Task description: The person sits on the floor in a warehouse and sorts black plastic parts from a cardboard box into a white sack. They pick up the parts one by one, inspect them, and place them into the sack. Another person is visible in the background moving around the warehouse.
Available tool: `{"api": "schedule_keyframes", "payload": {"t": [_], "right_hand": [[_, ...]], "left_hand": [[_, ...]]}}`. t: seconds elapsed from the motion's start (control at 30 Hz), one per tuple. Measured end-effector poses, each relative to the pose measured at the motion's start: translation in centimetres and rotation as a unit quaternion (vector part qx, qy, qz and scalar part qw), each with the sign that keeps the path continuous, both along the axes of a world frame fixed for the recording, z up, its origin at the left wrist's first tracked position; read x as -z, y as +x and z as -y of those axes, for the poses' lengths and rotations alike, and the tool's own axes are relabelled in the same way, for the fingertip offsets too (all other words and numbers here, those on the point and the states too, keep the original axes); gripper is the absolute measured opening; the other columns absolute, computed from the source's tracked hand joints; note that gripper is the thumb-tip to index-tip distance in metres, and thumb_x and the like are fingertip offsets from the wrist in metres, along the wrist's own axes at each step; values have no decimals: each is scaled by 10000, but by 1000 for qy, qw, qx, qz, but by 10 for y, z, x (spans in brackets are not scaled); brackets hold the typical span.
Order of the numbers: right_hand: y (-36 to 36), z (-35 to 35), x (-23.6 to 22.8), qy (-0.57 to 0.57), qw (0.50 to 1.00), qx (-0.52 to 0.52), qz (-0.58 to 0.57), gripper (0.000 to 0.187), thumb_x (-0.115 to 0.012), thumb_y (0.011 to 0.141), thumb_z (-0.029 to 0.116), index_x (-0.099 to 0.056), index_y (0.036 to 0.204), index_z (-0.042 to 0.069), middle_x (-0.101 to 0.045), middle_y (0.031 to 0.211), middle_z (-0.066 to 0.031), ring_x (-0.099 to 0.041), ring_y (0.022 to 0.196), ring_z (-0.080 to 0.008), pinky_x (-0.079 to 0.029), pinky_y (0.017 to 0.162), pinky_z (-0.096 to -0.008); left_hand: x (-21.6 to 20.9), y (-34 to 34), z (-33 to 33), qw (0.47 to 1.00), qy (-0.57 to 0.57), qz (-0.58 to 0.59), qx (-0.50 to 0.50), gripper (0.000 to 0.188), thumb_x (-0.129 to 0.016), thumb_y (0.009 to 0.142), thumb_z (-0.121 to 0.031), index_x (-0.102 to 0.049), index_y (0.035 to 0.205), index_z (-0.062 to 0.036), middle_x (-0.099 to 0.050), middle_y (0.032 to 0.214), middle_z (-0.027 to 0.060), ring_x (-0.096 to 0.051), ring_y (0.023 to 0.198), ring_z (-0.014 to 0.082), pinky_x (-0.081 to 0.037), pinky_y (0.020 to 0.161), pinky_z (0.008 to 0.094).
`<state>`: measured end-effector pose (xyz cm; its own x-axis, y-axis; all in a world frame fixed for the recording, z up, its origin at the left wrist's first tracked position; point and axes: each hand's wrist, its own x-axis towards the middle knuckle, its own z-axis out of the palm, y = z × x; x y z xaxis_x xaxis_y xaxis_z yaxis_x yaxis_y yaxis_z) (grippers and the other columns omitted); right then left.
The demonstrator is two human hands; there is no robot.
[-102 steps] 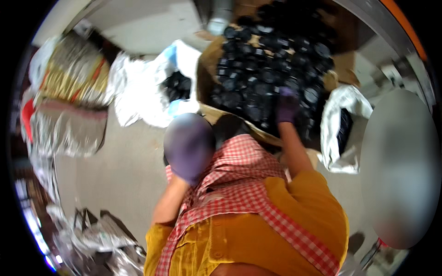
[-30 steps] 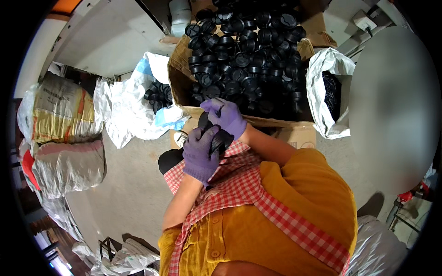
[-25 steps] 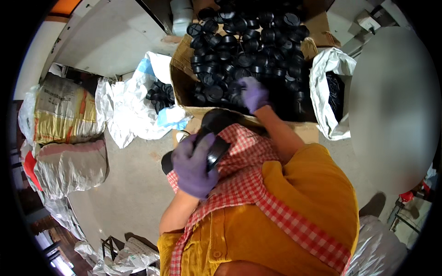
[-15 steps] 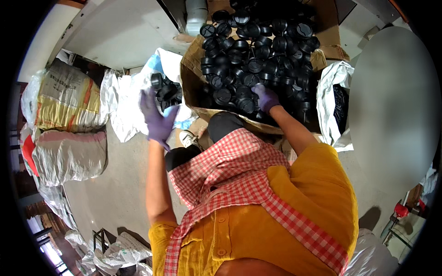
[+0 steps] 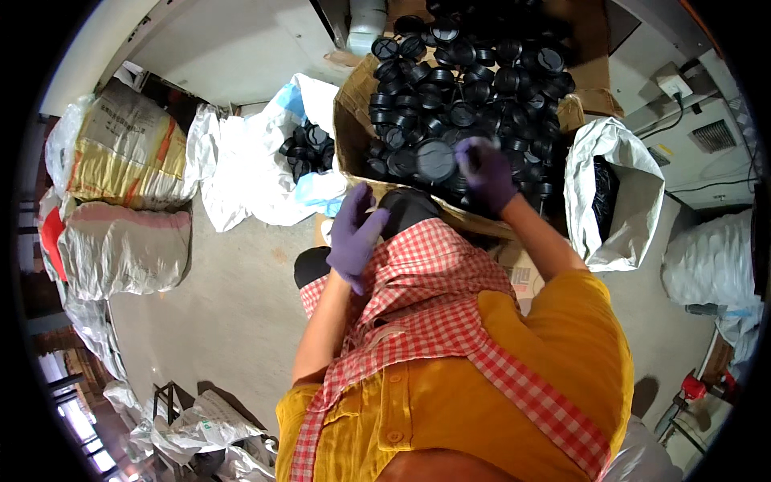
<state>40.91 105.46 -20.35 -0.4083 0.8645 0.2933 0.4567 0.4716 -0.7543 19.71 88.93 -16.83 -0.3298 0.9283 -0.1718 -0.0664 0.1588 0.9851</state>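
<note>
My right hand [image 5: 487, 173], in a purple glove, is at the near side of a cardboard box [image 5: 353, 104] heaped with round black plastic caps. Its fingers close on the edge of one black plastic cap [image 5: 436, 161], whose flat round face points up and looks larger than the rest. My left hand [image 5: 354, 239], also gloved in purple, hovers above my lap with fingers apart and nothing in it. To the left of the box lies an open white sack [image 5: 241, 173] with several similar black caps [image 5: 309, 149] inside.
Right of the box stands another white sack [image 5: 634, 201] with a black plastic bag inside. Filled sacks [image 5: 124, 249] are stacked at the far left. A pale cabinet [image 5: 233, 48] is behind. A white plug with a cable [image 5: 676, 87] hangs at the right.
My left hand has come away from the white sack, moving right and nearer to my lap. My right hand has lifted a cap slightly from the heap. The view has shifted a little.
</note>
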Motion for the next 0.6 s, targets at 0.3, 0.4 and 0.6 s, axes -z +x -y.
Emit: {"api": "schedule_keyframes", "payload": {"t": [0.3,0.4,0.6], "right_hand": [[-11,89,-65,-64,959,-276,26,252,-668,769,190,-595,969,55,-616,791,-140,-603,721,-307,-495,654,-346],[-26,93,-70,-295,890,-348,14,297,-676,755,230,-590,979,54,-611,714,-85,-588,635,-215,-472,615,-319],[-15,76,-84,-567,541,-595,180,281,-692,769,224,-588,977,65,-595,773,-22,-561,691,-114,-468,629,-262]], "left_hand": [[-30,20,24,934,-71,345,54,367,-595,787,-226,-561,1052,25,-628,957,128,-623,843,191,-524,728,290],[-35,11,48,998,13,2,55,320,-610,779,-115,-571,1085,-32,-637,960,101,-629,873,216,-517,739,324],[-96,-18,93,790,255,-456,320,272,-561,787,-50,-591,1053,-102,-618,1074,86,-612,960,271,-511,794,365]]}}
